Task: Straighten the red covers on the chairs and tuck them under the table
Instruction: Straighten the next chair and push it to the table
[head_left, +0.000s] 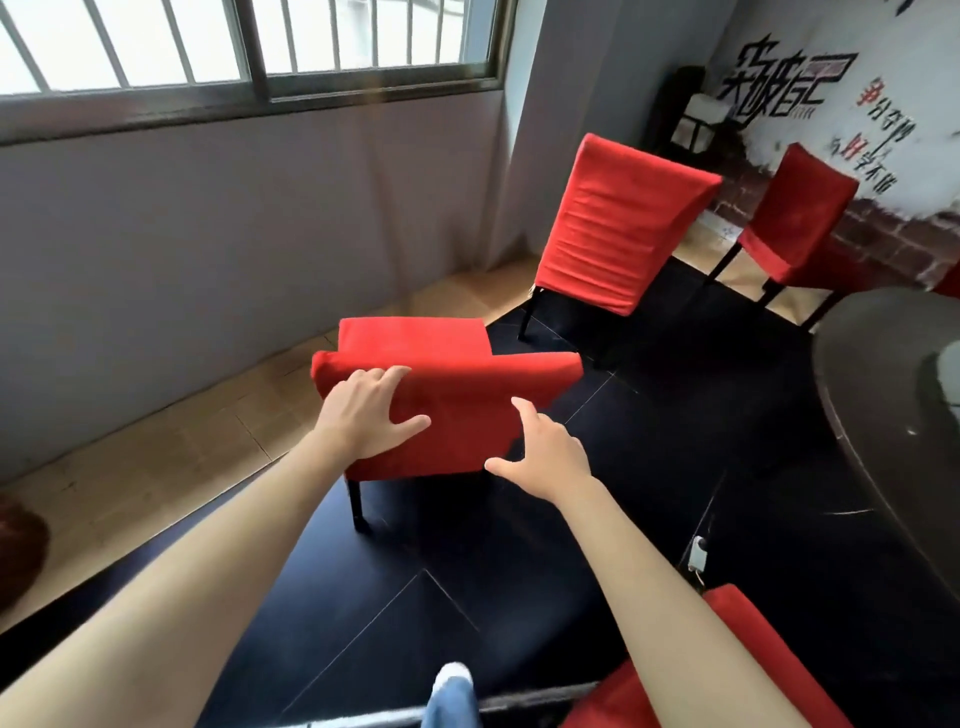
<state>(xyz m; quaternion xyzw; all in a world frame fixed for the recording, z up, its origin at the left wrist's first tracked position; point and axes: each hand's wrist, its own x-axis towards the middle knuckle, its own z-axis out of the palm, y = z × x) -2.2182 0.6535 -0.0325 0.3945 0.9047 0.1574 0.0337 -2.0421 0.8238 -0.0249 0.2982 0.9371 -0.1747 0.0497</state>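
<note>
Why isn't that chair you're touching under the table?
It's out. The nearest red-covered chair stands on the dark floor, apart from the round table at right, its back toward the left hand resting on it.

A bright red cover is seen on the nearest chair, carried on black legs. Two more chairs are dressed in the same red. The floor is tiled glossy black, bordered by tan tiles; the wall is painted grey.

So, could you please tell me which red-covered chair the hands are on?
The nearest chair, by the window wall: the left hand rests on its backrest; the others stand untouched beyond.
</note>
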